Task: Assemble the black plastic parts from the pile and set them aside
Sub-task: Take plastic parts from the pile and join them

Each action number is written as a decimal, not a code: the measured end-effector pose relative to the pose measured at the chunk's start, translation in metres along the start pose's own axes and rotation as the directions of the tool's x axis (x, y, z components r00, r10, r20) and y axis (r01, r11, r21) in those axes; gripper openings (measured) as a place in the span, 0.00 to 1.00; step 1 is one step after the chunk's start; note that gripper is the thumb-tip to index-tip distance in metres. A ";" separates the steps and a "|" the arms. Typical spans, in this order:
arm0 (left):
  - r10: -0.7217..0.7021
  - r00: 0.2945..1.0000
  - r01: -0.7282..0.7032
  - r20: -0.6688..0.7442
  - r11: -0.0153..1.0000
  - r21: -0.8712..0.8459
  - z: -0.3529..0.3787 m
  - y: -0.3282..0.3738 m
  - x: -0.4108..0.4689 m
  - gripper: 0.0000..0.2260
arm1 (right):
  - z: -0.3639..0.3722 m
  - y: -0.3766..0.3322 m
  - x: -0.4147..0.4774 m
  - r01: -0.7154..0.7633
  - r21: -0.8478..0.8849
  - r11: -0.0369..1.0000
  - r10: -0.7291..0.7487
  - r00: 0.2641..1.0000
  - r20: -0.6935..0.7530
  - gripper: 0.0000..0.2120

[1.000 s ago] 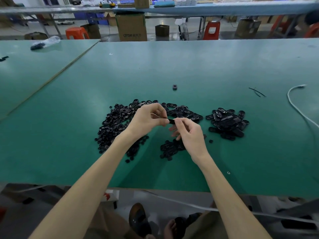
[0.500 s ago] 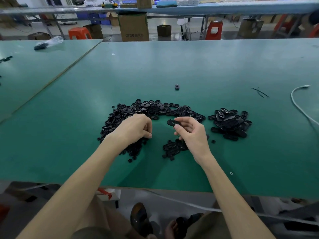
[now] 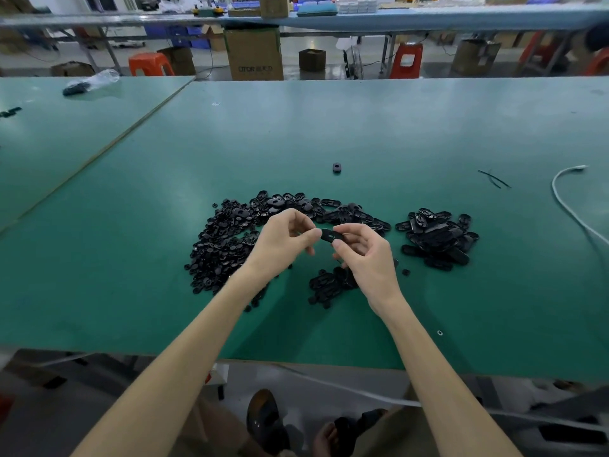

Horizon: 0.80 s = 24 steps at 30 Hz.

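A black oval plastic part (image 3: 330,236) is held above the green table (image 3: 362,133) between both hands. My left hand (image 3: 283,244) pinches its left end with thumb and fingers. My right hand (image 3: 364,255) pinches its right end. Behind and left of my left hand lies a big pile of small black parts (image 3: 224,245), with an arc of oval pieces (image 3: 349,214) along its far side. A small heap (image 3: 329,285) sits under my right hand. To the right lies a separate heap of black parts (image 3: 438,237).
A single black piece (image 3: 336,167) lies farther back on the table. A white cable (image 3: 566,206) and thin black strips (image 3: 494,179) are at the right. A plastic bag (image 3: 90,81) lies on the neighbouring table at far left. Boxes and stools stand beyond.
My left hand has risen from the left pile and come back to the oval part that my right hand holds; both hands now meet on it above the table.
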<state>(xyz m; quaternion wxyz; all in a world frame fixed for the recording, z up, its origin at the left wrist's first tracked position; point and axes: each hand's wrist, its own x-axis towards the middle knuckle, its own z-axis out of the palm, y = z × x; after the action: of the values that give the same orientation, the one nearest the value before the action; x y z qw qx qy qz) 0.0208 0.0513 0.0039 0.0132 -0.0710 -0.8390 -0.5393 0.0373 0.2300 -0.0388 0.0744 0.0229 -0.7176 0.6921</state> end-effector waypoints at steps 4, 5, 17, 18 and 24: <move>-0.100 0.988 0.049 -0.120 0.926 -0.374 0.027 -0.007 -0.006 0.05 | 0.000 0.001 0.000 0.026 0.010 1.000 -0.025 0.998 -0.061 0.09; -0.112 0.984 0.045 -0.140 0.908 -0.416 0.033 -0.009 -0.007 0.05 | 0.000 0.000 0.000 0.034 0.012 0.999 -0.033 0.997 -0.075 0.09; -0.047 0.979 -0.066 -0.200 0.850 -0.522 0.046 -0.019 -0.014 0.07 | -0.001 0.001 0.000 0.047 -0.001 0.999 -0.047 0.994 -0.100 0.10; -0.047 0.979 -0.065 -0.199 0.853 -0.519 0.047 -0.020 -0.013 0.08 | -0.001 0.001 0.000 0.047 0.000 0.999 -0.047 0.994 -0.101 0.10; -0.044 0.979 -0.062 -0.199 0.864 -0.500 0.049 -0.020 -0.013 0.09 | -0.001 0.001 0.000 0.041 0.005 0.999 -0.040 0.995 -0.095 0.11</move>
<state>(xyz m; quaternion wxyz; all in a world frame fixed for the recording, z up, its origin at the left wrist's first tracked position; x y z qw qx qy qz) 0.0331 0.0861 -0.0360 0.0825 -0.0203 -0.6632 -0.7436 0.0371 0.2315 -0.0393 0.1224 0.0047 -0.7103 0.6932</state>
